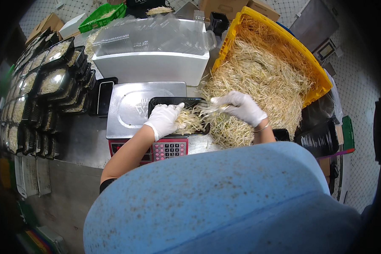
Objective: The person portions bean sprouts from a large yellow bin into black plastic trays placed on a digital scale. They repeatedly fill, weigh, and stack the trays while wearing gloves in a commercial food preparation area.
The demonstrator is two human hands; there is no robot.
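My left hand [166,120], in a white glove, rests on bean sprouts [190,121] in a black plastic tray [174,101]; how firmly its fingers hold them is hidden. The tray lies over the right part of a digital scale's metal platform [127,108]. Just right of the tray, my right hand [241,107], also gloved, pinches a small bunch of sprouts [214,109], slightly blurred. Beneath and behind that hand spreads a large heap of bean sprouts [263,76], spilling from a tipped yellow plastic crate [317,73].
Stacked packed trays of sprouts [54,81] fill the left side. Behind the scale stands a white foam box [152,66] with clear plastic lids [146,35]. A phone [105,98] lies left of the scale. Black trays [319,138] stand at the right.
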